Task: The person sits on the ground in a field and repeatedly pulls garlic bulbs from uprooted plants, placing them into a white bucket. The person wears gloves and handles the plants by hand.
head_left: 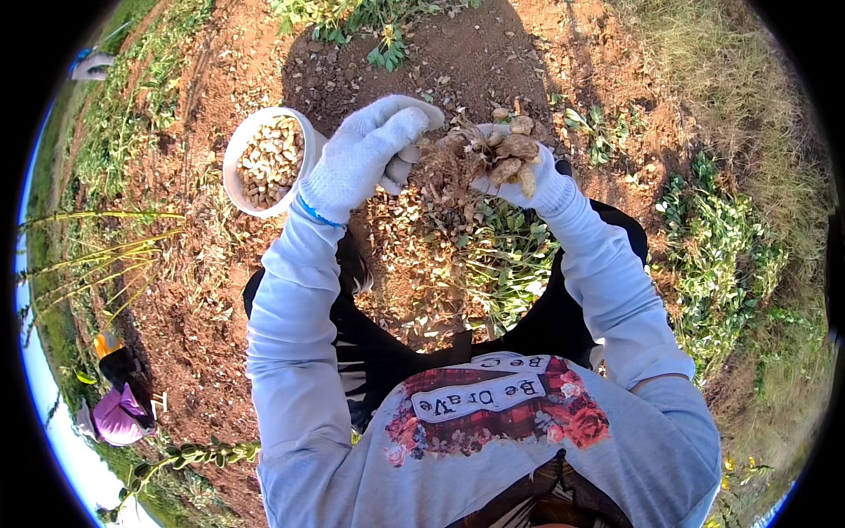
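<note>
My left hand (370,148), in a white knit glove with greyed fingertips, is curled beside a clump of dry peanut roots (445,165). Whether anything is inside its fingers cannot be seen. On the other side of the roots, my right hand (548,185), gloved too, holds a cluster of soil-stained peanut pods (511,155) with the roots attached. Green peanut foliage (515,257) hangs or lies below the clump, between my legs. To the left of my left hand stands a white plastic bucket (232,165), with many pale peanut pods (270,158) inside.
Reddish soil scattered with dry leaves surrounds me. Pulled green plants (719,257) lie at the right, near dry grass (739,99). More foliage (389,46) is ahead. Thin yellowish stalks (112,244) reach in from the left. Another person (119,409) is at the lower left.
</note>
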Motion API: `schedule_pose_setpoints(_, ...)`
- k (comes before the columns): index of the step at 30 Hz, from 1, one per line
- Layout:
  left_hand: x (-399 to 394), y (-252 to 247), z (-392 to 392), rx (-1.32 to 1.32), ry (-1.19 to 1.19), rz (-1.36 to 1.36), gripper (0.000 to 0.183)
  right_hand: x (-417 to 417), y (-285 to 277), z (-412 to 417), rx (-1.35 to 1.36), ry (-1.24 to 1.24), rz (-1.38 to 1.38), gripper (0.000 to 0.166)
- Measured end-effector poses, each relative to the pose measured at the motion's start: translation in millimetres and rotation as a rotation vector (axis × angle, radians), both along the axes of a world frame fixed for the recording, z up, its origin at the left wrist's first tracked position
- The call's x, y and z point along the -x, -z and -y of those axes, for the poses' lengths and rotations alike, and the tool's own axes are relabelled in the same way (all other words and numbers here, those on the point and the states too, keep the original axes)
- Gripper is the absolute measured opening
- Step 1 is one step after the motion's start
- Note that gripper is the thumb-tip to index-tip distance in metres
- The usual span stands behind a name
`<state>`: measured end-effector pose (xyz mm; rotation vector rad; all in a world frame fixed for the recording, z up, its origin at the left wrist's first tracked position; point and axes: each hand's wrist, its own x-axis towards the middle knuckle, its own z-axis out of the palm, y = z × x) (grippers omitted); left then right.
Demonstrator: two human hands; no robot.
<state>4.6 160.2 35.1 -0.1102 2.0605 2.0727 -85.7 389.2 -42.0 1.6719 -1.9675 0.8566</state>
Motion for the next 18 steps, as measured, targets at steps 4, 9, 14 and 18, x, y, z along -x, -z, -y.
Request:
schedule_pose_setpoints(4, -1, 7, -1, 0.316, 0.205, -0.302, 0.037, 5, 10, 11, -0.098, 0.110, -0.637, 0.036)
schedule_pose_setpoints(9, -11, 13, -1, 0.456, 0.209, -0.629, 0.048, 0, 11, 15, -0.322, 0.127, -0.818, 0.034)
schedule_pose_setpoints(14, -20, -10, -4, 0.655, 0.187, -0.658, 0.052, -2, 13, 18, -0.329, 0.096, -0.769, 0.033)
schedule_pose_setpoints(18, -29, -3, 10, 0.859, 0.221, -0.642, 0.046, -8, 15, 28, -0.335, 0.053, -0.714, 0.033)
